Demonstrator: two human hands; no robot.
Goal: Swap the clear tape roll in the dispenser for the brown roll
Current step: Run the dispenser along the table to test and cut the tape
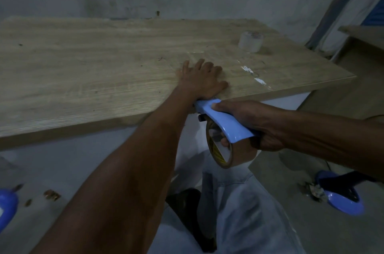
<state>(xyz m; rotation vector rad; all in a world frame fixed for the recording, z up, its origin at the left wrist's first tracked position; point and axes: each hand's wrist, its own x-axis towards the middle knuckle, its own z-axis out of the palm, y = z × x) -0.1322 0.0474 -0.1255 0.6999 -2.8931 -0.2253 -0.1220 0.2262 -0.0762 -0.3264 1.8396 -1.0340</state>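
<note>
My right hand [252, 123] grips the blue tape dispenser [225, 121] by its handle, just off the table's near edge. A brown tape roll [225, 157] sits in the dispenser, hanging below the handle. The dispenser's front end touches the table edge under my left wrist. My left hand [202, 79] lies flat on the wooden table [83, 70], fingers spread, pressing down near the edge. A clear tape roll [250, 41] stands alone on the table at the far right.
A grey wall runs behind the table. A second wooden surface [365, 34] is at the far right. On the floor lie a blue object [342, 197] at right, another blue object [7, 208] at far left, and small debris.
</note>
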